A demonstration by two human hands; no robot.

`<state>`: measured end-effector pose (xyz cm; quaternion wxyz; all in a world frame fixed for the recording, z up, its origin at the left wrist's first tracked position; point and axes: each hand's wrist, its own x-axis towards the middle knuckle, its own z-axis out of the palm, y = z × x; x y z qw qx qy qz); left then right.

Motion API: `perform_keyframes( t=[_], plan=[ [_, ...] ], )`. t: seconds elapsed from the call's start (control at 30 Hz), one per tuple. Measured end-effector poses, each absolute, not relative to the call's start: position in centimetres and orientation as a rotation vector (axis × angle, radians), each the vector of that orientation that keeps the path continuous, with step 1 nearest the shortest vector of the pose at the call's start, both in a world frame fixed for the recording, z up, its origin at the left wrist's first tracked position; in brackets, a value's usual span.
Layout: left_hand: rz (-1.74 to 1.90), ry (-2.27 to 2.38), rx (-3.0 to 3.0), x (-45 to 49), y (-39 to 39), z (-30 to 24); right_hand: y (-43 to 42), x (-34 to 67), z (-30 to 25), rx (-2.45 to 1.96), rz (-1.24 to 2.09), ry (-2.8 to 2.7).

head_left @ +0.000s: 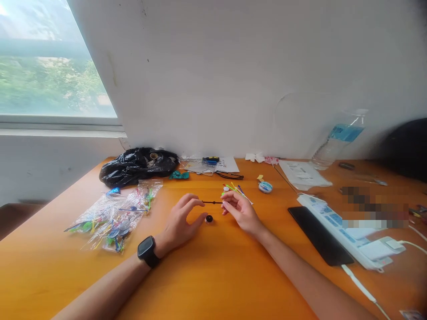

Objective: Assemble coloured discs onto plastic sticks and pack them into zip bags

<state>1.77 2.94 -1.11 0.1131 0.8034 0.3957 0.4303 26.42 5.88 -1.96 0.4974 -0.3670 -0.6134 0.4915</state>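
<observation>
While my right hand [243,214] pinches one end of a thin black knobbed rod [214,202] above the orange-brown wooden table [213,280], my left hand [182,220] curves half open at its other end, whether touching I cannot tell, thumb beside a small round black-and-white piece [209,219].

on the table [213,280], plastic packets [120,224] lie left, a bag [135,168] behind them; a cylinder [209,219] at centre; a phone [319,234] right, beside a power strip [342,233], a bottle [345,133] behind.
</observation>
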Motion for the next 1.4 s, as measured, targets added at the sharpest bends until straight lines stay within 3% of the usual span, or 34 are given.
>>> perform_keyframes(
  t=[0.1,0.33,1.4],
  plan=[
    [1.356,1.223,2.312,1.8,2.9,-1.1,5.1,25.9,-2.0,-0.879,1.257,-1.520],
    [1.203,0.993,2.355,2.2,2.9,-1.6,4.4,25.4,-1.9,-0.885,1.278,-1.543],
    [0.989,1.115,2.334,2.5,2.8,-1.2,4.7,25.4,-2.5,-1.068,1.153,-1.791]
  ],
)
